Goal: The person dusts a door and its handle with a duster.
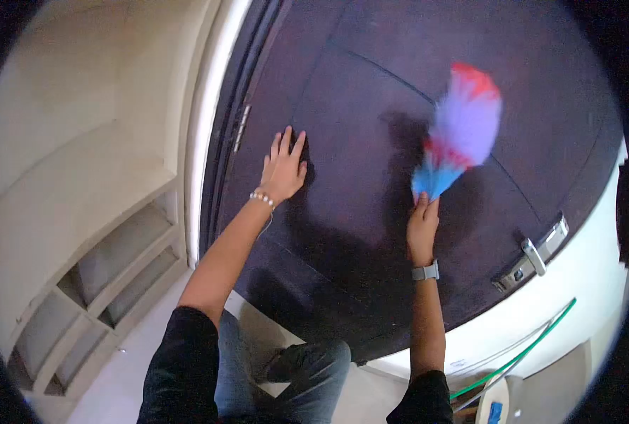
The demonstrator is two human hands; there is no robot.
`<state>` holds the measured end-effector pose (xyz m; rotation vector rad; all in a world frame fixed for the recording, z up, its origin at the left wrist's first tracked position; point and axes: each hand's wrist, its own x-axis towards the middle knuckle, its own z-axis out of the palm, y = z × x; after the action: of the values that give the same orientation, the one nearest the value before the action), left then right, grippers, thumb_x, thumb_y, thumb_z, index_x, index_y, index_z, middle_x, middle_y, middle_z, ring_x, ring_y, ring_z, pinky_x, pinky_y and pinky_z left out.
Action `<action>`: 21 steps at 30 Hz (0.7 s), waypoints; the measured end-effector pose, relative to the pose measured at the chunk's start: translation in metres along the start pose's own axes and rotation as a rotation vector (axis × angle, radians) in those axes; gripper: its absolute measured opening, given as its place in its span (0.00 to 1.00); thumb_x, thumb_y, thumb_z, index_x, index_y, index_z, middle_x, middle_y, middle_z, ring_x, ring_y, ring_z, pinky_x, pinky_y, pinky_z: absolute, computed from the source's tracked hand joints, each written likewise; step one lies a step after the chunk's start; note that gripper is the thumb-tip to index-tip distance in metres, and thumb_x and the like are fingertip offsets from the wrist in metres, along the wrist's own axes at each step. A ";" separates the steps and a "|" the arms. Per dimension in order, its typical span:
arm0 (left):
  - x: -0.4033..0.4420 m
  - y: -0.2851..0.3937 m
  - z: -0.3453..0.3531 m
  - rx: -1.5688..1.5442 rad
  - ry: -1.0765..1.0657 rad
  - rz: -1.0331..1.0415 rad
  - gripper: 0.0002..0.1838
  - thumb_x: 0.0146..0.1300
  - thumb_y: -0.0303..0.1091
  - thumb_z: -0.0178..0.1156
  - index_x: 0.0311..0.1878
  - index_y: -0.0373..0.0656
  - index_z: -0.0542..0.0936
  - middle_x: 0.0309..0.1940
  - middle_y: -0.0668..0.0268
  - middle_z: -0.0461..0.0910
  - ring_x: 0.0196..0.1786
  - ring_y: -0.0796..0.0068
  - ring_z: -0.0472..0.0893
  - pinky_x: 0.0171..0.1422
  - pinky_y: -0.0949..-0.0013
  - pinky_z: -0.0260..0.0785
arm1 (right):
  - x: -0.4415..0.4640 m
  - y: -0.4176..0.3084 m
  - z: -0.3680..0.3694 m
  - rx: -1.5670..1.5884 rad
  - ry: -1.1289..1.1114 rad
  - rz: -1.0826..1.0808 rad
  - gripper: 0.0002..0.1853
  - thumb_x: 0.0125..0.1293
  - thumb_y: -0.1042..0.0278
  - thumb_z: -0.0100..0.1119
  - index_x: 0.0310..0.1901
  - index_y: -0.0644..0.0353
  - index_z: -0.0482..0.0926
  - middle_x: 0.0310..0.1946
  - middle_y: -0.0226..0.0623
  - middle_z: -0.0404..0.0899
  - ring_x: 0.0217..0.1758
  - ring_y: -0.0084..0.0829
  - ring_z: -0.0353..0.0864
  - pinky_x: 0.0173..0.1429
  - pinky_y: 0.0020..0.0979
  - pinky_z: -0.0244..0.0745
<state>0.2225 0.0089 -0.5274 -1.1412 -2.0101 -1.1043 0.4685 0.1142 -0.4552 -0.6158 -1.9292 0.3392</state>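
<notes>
A dark brown door [357,141] fills the middle of the head view. My left hand [283,169] lies on the door near its hinge side, fingers spread, with a beaded bracelet at the wrist. In my right hand [422,225] is the lower end of a fluffy duster [467,116], coloured blue, red and purple. The duster points up and to the right in front of the door, its head slightly blurred. A grey watch [425,271] sits on my right wrist. The silver door handle [533,257] is to the right of and below my right hand.
Beige built-in shelves [92,311] stand at the left, beside a pale door frame [208,127]. A metal hinge [241,128] shows at the door's left edge. At the lower right, a green stick [519,357] leans near a round pale object [493,399] with something blue on it.
</notes>
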 end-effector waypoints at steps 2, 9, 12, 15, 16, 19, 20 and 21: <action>0.011 -0.014 -0.002 0.044 0.009 -0.054 0.31 0.54 0.35 0.50 0.63 0.51 0.53 0.62 0.52 0.48 0.62 0.48 0.53 0.57 0.48 0.55 | 0.005 -0.002 0.013 -0.042 -0.145 -0.071 0.11 0.65 0.65 0.38 0.39 0.66 0.62 0.29 0.56 0.73 0.32 0.54 0.73 0.29 0.39 0.67; 0.014 -0.031 -0.011 0.064 -0.076 -0.105 0.32 0.56 0.36 0.49 0.64 0.58 0.49 0.64 0.56 0.47 0.63 0.47 0.52 0.57 0.46 0.56 | 0.029 -0.022 0.054 -0.032 -0.105 -0.199 0.10 0.64 0.66 0.39 0.36 0.65 0.61 0.27 0.59 0.72 0.32 0.57 0.72 0.28 0.48 0.65; 0.014 -0.034 -0.009 0.067 -0.111 -0.101 0.33 0.56 0.36 0.49 0.64 0.59 0.48 0.65 0.57 0.45 0.63 0.47 0.53 0.57 0.46 0.57 | 0.029 -0.034 0.071 -0.288 -0.283 -0.176 0.10 0.63 0.66 0.40 0.37 0.64 0.59 0.26 0.59 0.73 0.31 0.57 0.72 0.29 0.51 0.66; 0.012 -0.037 -0.005 0.066 -0.102 -0.090 0.34 0.55 0.36 0.49 0.64 0.62 0.48 0.65 0.59 0.44 0.63 0.48 0.53 0.55 0.46 0.58 | 0.030 -0.044 0.084 -0.403 -0.450 -0.290 0.10 0.62 0.65 0.41 0.35 0.65 0.61 0.25 0.61 0.71 0.31 0.58 0.70 0.30 0.52 0.64; 0.013 -0.036 -0.006 0.044 -0.113 -0.100 0.34 0.55 0.35 0.49 0.64 0.62 0.48 0.65 0.59 0.44 0.63 0.48 0.53 0.55 0.46 0.58 | 0.031 -0.050 0.088 -0.403 -0.454 -0.288 0.10 0.62 0.65 0.41 0.35 0.65 0.61 0.25 0.61 0.71 0.31 0.58 0.70 0.30 0.52 0.64; 0.013 -0.035 -0.009 0.025 -0.132 -0.114 0.34 0.55 0.34 0.49 0.64 0.63 0.48 0.65 0.59 0.44 0.63 0.47 0.53 0.55 0.46 0.58 | 0.041 -0.065 0.094 -0.296 -0.294 -0.313 0.11 0.63 0.64 0.40 0.35 0.65 0.61 0.23 0.60 0.72 0.28 0.58 0.72 0.31 0.52 0.66; 0.014 -0.035 -0.009 0.029 -0.137 -0.110 0.35 0.54 0.34 0.50 0.64 0.63 0.48 0.65 0.59 0.44 0.63 0.47 0.53 0.55 0.46 0.58 | 0.046 -0.070 0.095 -0.268 -0.213 -0.283 0.11 0.63 0.64 0.40 0.35 0.65 0.61 0.23 0.60 0.72 0.29 0.58 0.72 0.31 0.53 0.66; 0.014 -0.035 -0.009 0.029 -0.139 -0.112 0.35 0.54 0.34 0.50 0.64 0.63 0.48 0.65 0.59 0.44 0.63 0.47 0.53 0.55 0.46 0.58 | 0.052 -0.074 0.097 -0.239 -0.132 -0.253 0.11 0.63 0.64 0.39 0.35 0.65 0.61 0.24 0.60 0.72 0.29 0.58 0.72 0.32 0.53 0.66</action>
<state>0.1855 -0.0037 -0.5248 -1.1296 -2.2135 -1.0724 0.3440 0.0852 -0.4205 -0.5043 -2.1654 -0.0124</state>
